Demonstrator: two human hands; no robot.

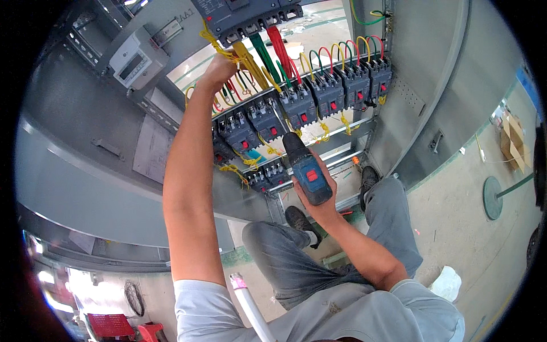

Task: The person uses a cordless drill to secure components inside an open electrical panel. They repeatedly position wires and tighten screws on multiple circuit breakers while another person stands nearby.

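My right hand [323,210] grips a dark cordless drill [306,162] with a red patch on its housing. Its long thin bit [278,117] points up at the terminals of a circuit breaker [265,118] in the middle of a row. My left hand [219,71] is raised at the row's far left, beside yellow wires [246,62] under a larger breaker [242,20]. Its fingers look curled, partly hidden by the wires; what they hold is unclear. Loose red, green and yellow wire ends [242,85] hang close to that hand.
Grey cabinet walls [74,125] stand on both sides. A white meter [137,60] sits at upper left. Breakers [356,85] on the right carry looped coloured wires. A smaller breaker [268,176] lies lower. A white stick [250,308] with a pinkish-grey tip juts up near the camera.
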